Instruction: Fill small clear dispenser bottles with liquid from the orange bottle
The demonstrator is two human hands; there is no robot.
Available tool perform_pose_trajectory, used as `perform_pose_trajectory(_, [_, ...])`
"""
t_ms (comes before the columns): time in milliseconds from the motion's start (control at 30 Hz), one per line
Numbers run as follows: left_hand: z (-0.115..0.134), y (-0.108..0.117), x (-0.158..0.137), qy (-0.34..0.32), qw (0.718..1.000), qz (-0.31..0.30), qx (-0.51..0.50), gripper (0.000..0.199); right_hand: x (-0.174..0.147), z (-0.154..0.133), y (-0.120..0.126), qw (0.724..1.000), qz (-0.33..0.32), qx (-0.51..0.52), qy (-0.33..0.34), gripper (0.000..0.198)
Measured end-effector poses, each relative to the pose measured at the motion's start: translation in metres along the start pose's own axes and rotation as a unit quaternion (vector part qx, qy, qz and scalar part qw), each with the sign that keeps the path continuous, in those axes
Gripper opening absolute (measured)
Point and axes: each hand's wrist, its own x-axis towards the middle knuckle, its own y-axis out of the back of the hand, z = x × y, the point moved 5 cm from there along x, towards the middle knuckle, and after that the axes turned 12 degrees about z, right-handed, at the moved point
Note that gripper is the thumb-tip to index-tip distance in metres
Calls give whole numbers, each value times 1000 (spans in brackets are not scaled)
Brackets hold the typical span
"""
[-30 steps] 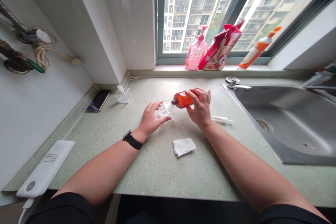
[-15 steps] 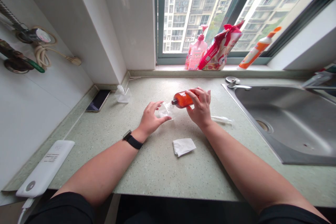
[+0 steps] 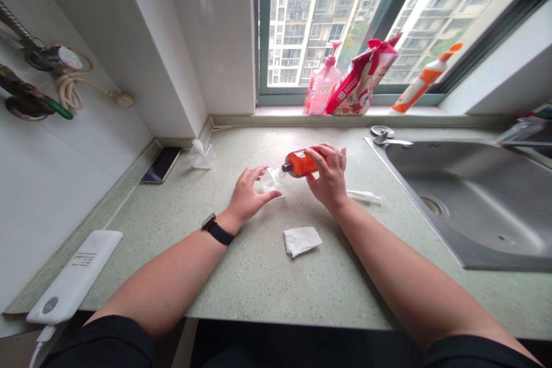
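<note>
My right hand [image 3: 330, 175] is wrapped round an orange-amber bottle [image 3: 301, 163], tipped nearly flat with its uncapped dark neck pointing left. Just left of the neck, my left hand [image 3: 249, 194] curls thumb and fingers round a small clear plastic container [image 3: 268, 180] on the counter. The bottle's mouth is over the container's right side, with something clear and shiny between them; whether it is flowing is hard to tell. A folded white tissue [image 3: 302, 241] lies nearer me. Partly behind my right wrist is a thin, clear-and-white, elongated item [image 3: 366, 196].
At the back left stand a clear plastic piece with a nozzle-like top [image 3: 202, 155] and a phone [image 3: 161, 165]. A white power bank [image 3: 75, 276] lies front left. The steel sink [image 3: 457, 241] is on the right. A pink pump bottle [image 3: 322, 87], red bag [image 3: 366, 80] and orange-white bottle [image 3: 420, 85] line the sill.
</note>
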Motion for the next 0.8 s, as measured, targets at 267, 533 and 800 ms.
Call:
perform_pose_trajectory(267, [-2,-1,0,7,1000,-2,-5,76,0,0,0,1000,1,-3,0,73])
perform_pose_trajectory(533, [-1,-1,0,7,1000,-2,-3,76,0,-1,1,1000,7,-3,4,73])
perform_pose_trajectory(800, [0,0,0,7,1000,-3,-2,76,0,0,0,1000,4,1,-2,72])
